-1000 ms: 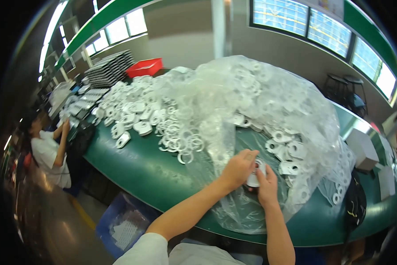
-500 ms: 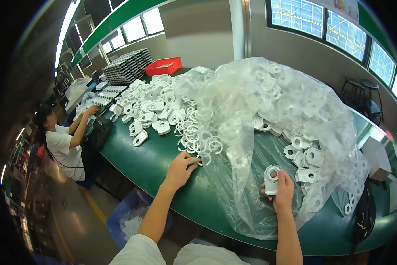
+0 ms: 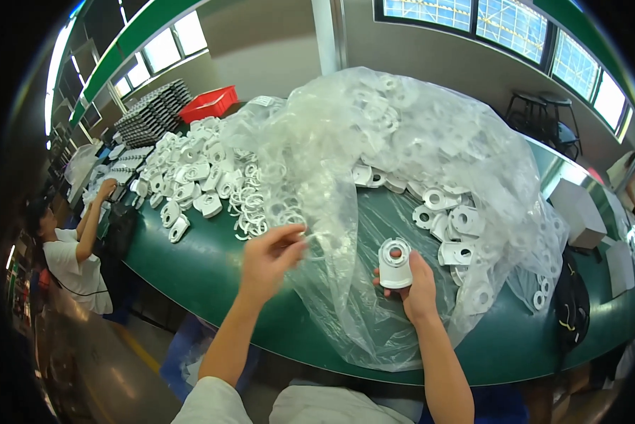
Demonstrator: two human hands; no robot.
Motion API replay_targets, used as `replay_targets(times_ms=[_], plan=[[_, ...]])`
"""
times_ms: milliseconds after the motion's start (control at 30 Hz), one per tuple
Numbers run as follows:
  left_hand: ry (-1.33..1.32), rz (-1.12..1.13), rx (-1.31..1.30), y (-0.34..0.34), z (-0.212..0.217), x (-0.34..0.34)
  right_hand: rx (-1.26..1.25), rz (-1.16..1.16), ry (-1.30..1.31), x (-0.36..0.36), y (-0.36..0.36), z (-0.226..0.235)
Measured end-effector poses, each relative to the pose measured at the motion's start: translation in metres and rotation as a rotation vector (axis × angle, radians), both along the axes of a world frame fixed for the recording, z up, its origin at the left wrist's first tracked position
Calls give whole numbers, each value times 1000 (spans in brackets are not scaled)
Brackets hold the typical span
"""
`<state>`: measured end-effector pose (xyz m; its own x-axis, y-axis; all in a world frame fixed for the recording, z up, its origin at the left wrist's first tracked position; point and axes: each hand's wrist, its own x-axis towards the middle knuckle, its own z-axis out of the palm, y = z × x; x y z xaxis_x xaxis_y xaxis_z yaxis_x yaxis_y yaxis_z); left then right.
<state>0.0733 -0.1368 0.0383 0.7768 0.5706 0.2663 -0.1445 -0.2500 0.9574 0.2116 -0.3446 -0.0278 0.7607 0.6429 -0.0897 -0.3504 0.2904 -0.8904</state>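
My right hand (image 3: 418, 290) holds a white plastic housing (image 3: 395, 274), rounded at one end with a round hole, its holed face turned up. To the left, above the table, my left hand (image 3: 264, 261) has thumb and fingers pinched on a thin white ring (image 3: 319, 257), blurred against the plastic sheet. Just beyond it lies a heap of loose white C-shaped rings (image 3: 250, 212). More white housings (image 3: 462, 220) lie under and beside the clear plastic sheet (image 3: 331, 283), right of my right hand.
Another pile of white housings (image 3: 190, 166) spreads at the far left, before stacked grey trays (image 3: 153, 113) and a red bin (image 3: 208, 104). A co-worker (image 3: 73, 261) works at the left. A white box (image 3: 575, 212) and a black bag (image 3: 572, 304) are at the right.
My left hand has lifted away from the ring heap with a ring and come nearer my right hand. The view has turned rightward; my right hand still holds the housing.
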Motion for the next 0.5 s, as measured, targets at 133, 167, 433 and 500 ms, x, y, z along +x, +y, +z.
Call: replay_targets(times_ms=[133,167,433,500], plan=[[57,-328,-110,-27,-5,62,35,21,23,1,-2,-3],[65,-369,-127,-32,-11,72,58,30,31,0,-2,-3],[61,-362,-151,-45,-38,82,53,39,-11,-1,-1,-1],[59,-338,-110,-49,-39,82,47,41,-12,-1,-2,0]])
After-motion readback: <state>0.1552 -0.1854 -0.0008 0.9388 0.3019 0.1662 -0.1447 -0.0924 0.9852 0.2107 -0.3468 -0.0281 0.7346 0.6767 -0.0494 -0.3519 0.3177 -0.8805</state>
